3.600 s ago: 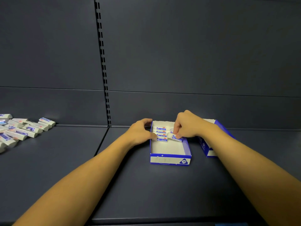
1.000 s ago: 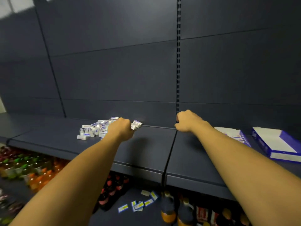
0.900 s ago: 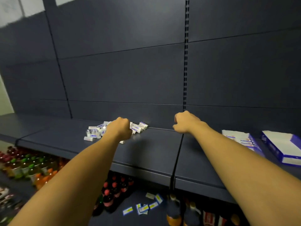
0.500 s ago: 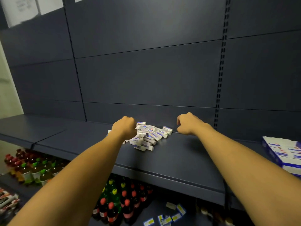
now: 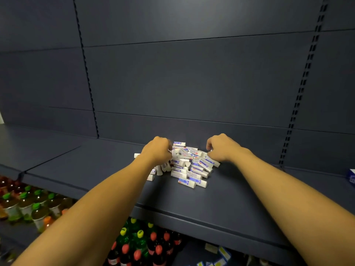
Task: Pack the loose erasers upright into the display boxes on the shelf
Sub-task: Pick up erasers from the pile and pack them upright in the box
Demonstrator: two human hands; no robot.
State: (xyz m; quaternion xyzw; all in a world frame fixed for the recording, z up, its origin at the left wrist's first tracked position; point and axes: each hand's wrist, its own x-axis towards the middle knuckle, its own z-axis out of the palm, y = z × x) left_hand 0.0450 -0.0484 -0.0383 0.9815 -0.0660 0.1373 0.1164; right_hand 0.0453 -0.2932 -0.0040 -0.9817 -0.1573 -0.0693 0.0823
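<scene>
Loose erasers [image 5: 189,166] lie in a heap on the dark shelf [image 5: 221,198], near the back panel [image 5: 192,83]. They are white with blue and red printed sleeves, lying flat and crosswise over one another; none stands upright. A few lie apart at the front edge of the heap, toward the camera.

The left hand [image 5: 158,151] sits on the left side of the heap, knuckles up, fingers curled down into the erasers. Whether it actually grips any cannot be told, since the fingertips are hidden under the hand. Several erasers show just below and beside its wrist.

The right hand [image 5: 221,148] sits at the right side of the heap, fingers curled downward and touching the erasers at the heap's rear right. The fingertips are turned away from the camera, so a grip on any one eraser cannot be confirmed.

Both forearms reach in from the lower corners.

A box [image 5: 352,177], blue and white, shows only as a corner at the far right edge of the shelf, well apart from the heap.

On the level below, bottles [image 5: 28,204] with green, yellow and red caps stand in rows.
</scene>
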